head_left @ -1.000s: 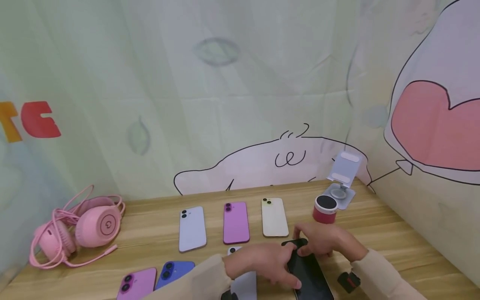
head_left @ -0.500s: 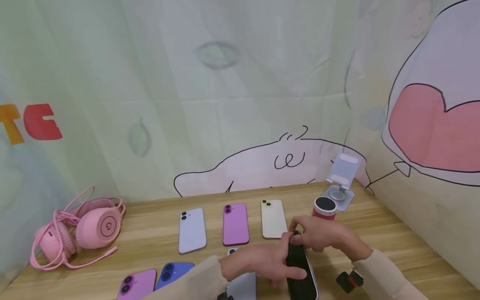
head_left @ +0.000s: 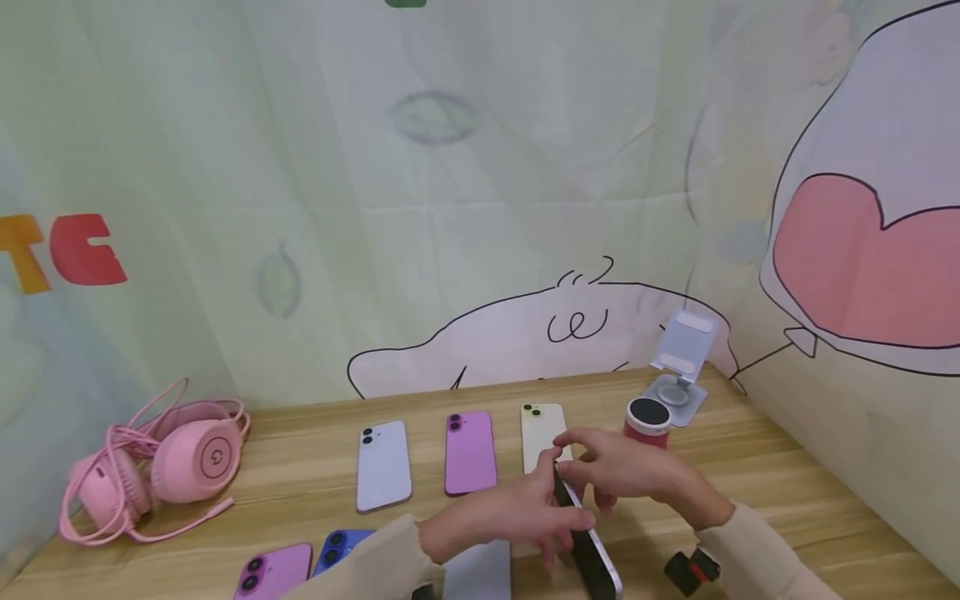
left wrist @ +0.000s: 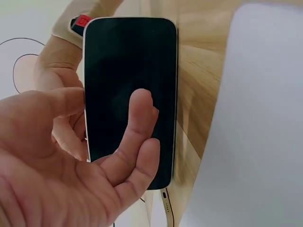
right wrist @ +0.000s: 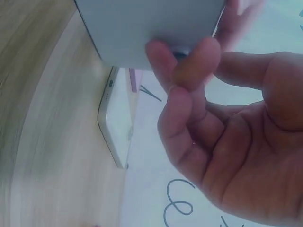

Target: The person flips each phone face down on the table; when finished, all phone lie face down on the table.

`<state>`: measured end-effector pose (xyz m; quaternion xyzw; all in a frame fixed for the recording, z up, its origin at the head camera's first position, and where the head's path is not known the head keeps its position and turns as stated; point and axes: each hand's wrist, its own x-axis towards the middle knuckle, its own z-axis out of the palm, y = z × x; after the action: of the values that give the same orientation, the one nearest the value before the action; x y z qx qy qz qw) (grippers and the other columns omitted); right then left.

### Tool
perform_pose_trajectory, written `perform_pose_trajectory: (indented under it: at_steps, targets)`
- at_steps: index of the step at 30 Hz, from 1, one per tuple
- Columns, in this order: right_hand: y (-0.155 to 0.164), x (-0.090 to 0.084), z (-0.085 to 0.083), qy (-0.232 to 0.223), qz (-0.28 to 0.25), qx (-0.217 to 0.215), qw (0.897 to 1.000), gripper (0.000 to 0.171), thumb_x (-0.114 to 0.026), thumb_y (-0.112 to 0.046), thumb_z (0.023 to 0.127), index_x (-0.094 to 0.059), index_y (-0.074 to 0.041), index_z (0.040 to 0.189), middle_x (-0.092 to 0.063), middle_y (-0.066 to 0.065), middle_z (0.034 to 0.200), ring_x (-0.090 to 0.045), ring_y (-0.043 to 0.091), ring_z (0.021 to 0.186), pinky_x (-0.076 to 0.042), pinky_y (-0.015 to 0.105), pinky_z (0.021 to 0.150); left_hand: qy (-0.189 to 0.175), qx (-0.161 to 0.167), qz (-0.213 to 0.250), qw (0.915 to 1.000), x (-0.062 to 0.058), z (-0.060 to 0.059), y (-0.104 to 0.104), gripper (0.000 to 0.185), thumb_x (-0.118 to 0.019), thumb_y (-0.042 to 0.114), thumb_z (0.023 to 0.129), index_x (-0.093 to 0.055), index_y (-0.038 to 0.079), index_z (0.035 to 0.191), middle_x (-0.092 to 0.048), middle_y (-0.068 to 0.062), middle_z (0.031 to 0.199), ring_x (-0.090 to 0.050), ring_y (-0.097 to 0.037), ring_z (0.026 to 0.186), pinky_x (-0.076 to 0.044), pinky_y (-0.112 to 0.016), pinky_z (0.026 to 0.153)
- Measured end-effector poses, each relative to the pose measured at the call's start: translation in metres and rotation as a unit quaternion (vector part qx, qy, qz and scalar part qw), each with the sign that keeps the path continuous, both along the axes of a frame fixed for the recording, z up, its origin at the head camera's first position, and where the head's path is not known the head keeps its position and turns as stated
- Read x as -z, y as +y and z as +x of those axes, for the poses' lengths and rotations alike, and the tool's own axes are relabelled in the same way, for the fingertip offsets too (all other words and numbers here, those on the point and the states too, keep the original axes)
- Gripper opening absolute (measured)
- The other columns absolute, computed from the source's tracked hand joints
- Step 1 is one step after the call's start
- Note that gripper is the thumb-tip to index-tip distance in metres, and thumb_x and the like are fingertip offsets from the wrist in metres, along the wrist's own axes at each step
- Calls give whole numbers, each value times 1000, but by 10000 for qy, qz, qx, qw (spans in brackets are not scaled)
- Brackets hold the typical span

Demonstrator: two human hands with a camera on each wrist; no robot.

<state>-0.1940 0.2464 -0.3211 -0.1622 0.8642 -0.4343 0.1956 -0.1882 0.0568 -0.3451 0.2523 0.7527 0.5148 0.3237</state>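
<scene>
Phone [head_left: 588,546] tipped on edge, both hands [head_left: 525,517] gripping

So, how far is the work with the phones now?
Three phones, white, purple and cream, already lie face down in the back row. Both hands, left hand and right hand, hold the dark-screened phone tilted on edge. It is not yet laid down.
</scene>
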Motion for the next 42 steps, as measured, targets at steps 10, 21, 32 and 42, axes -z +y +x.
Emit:
perform_pose_trajectory:
  at_steps: [10, 21, 32, 42]
  targets:
    - [-5, 1, -2, -314, 264, -285, 9988, 47, -55, -9, 102, -41, -3, 146, -72, 7, 83, -63, 22, 52, -51, 32, 53, -9, -204, 67, 9998, -1, -1, -12, 80, -64, 2, 83, -19, 6, 149, -64, -11, 70, -59, -15, 49, -49, -23, 59]
    - [-6, 6, -3, -738, 555, -741, 9930, 50, -60, -3, 98, -45, -5, 145, -71, 8, 84, -69, 28, 57, -53, 31, 53, 62, 150, -579, 9982, 2, -11, -23, 46, -59, 2, 81, -39, 5, 122, -58, -4, 66, -52, -12, 48, -44, -21, 52]
    - [-6, 16, -7, -703, 1168, -631, 9887, 48, -71, -3, 91, -55, -23, 131, -62, 8, 67, -57, 16, 49, -46, 24, 48, 477, 568, -1136, 9908, 7, -15, -29, 50, -70, -1, 87, -43, 9, 128, -55, -4, 63, -49, -13, 46, -40, -21, 50]
    - [-3, 25, -23, -717, 1483, -989, 9814, 54, -77, -9, 88, -53, -25, 133, -64, 6, 72, -56, 14, 52, -47, 25, 51, 1698, 636, -1951, 9639, 9, -16, -30, 59, -80, 10, 84, -49, 11, 133, -59, 2, 74, -55, -6, 64, -44, -22, 61]
